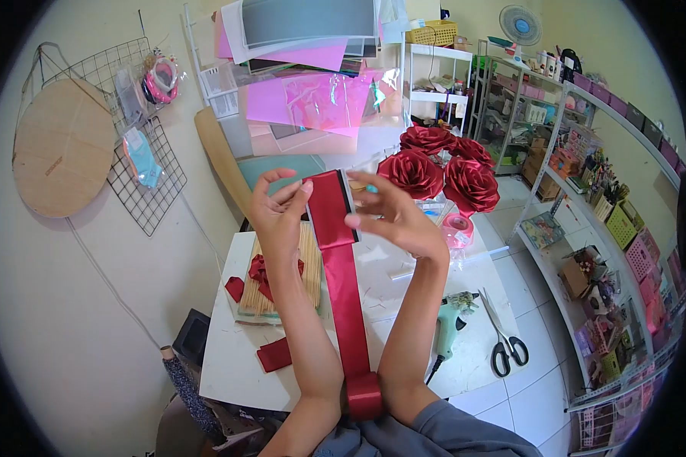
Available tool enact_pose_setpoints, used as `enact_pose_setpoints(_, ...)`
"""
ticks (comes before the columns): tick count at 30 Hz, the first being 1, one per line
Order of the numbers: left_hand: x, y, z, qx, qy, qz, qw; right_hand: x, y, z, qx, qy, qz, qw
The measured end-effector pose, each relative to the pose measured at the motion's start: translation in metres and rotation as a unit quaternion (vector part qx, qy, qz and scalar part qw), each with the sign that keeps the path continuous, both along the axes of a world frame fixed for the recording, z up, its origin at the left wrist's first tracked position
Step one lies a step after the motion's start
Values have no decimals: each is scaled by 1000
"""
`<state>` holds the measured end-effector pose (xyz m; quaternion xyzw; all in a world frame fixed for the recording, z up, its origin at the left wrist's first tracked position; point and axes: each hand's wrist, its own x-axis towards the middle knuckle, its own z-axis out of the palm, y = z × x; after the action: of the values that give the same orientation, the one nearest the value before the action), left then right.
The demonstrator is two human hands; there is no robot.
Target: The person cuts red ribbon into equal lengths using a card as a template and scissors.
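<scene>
My left hand [280, 209] pinches the left edge of a flat card [344, 199] with dark red ribbon lying over it. The red ribbon [343, 297] hangs from the card down to a ribbon roll [364, 394] near my lap. My right hand [392, 217] is at the card's right side, fingers curved and apart; its thumb is near the card's edge, and contact is hard to tell. Several red fabric roses [411, 174] stand behind my right hand. Cut red pieces [261, 278] lie on a bundle of thin sticks [305, 266].
On the white table [404, 305] are a green glue gun [450, 327], black-handled scissors [503, 343], a pink tape roll [457, 228] and folded red ribbon [274, 355]. Shelves [625, 228] stand at the right; a wire grid [156, 183] hangs on the left wall.
</scene>
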<state>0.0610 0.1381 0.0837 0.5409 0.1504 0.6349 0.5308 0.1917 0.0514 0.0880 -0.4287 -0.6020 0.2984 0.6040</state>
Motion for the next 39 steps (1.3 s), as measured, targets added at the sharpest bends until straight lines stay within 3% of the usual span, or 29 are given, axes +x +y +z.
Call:
enact_pose_setpoints(1, 0, 1, -1, 21, -6, 35, 999, 3, 4, -5, 0, 0, 0, 1000)
enact_pose_setpoints(3, 2, 2, -2, 39, 0, 54, 998, 4, 11, -10, -60, 4, 102, 993)
enact_pose_setpoints(14, -1, -16, 10, 90, 12, 74, 993, 4, 13, -6, -49, -27, 54, 997)
enact_pose_setpoints(17, -10, -16, 10, 115, 31, 9, 993, 2, 11, -4, -23, -44, 25, 998)
enact_pose_setpoints(19, -15, -17, 10, 144, 15, -90, 985, 0, 8, -1, 1, -52, 11, 999)
enact_pose_setpoints(23, -19, -16, 6, 166, 83, -90, 978, 0, 9, -2, 0, -47, 25, 999)
enact_pose_setpoints(25, -17, -16, 6, 107, 110, -104, 983, -1, 9, -3, 3, -38, 21, 999)
enact_pose_setpoints(28, -18, -16, 6, 111, 126, -123, 978, 2, 12, -4, 3, -58, 18, 998)
enact_pose_setpoints(35, -17, -7, 17, 148, 127, -101, 976, 3, 16, 17, 10, -91, 21, 996)
enact_pose_setpoints(37, -14, -1, 18, 146, 109, -96, 979, -2, 9, 32, -55, -78, 5, 995)
enact_pose_setpoints(39, -12, 1, 21, 152, 104, -95, 978, 0, 13, 34, -51, -71, 8, 996)
